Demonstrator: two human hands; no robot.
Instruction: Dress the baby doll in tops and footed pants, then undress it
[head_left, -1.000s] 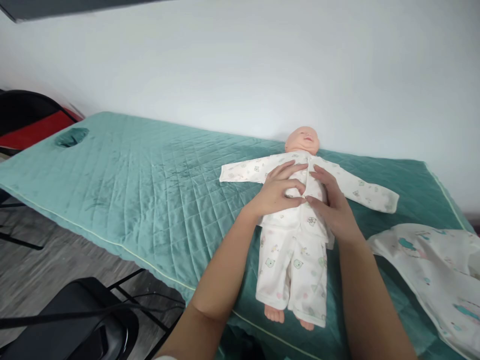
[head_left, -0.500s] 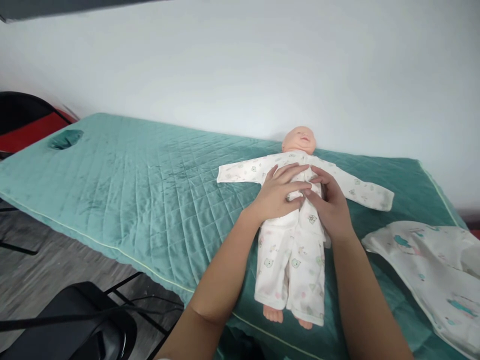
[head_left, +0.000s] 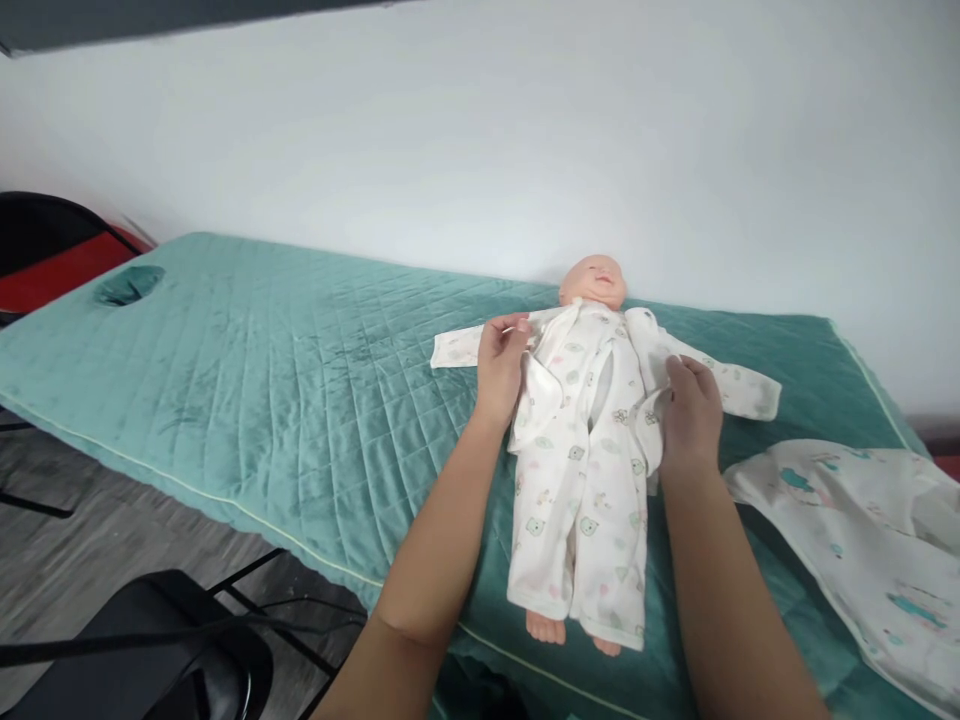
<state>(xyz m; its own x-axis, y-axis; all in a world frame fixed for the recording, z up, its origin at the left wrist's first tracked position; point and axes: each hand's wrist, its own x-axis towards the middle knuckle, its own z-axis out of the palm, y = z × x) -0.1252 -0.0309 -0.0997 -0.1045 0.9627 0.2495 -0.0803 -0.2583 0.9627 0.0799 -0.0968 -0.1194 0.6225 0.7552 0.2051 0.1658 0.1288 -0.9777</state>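
A baby doll (head_left: 592, 282) lies on its back on a green quilted bed cover (head_left: 300, 400), head toward the wall and bare feet toward me. It wears white patterned trousers (head_left: 577, 540) and a matching long-sleeved jacket (head_left: 750, 392) whose front is spread apart. Pinched in my left hand (head_left: 504, 365) is the jacket's front flap on the left. My right hand (head_left: 691, 415) is closed on the opposite flap. Between the flaps the trousers show high up the doll's chest, with a slit in the middle. Both sleeves stretch out sideways.
A white printed cloth (head_left: 847, 540) lies at the right on the bed. The bed's face hole (head_left: 129, 286) is at the far left. A black chair (head_left: 150, 640) stands at the near left, a red and black chair (head_left: 60, 255) beyond. A white wall (head_left: 480, 140) borders the back.
Both hands were together over the doll's chest on the jacket front. They have moved apart, left and right, drawing the jacket flaps open and uncovering the trousers' upper part.
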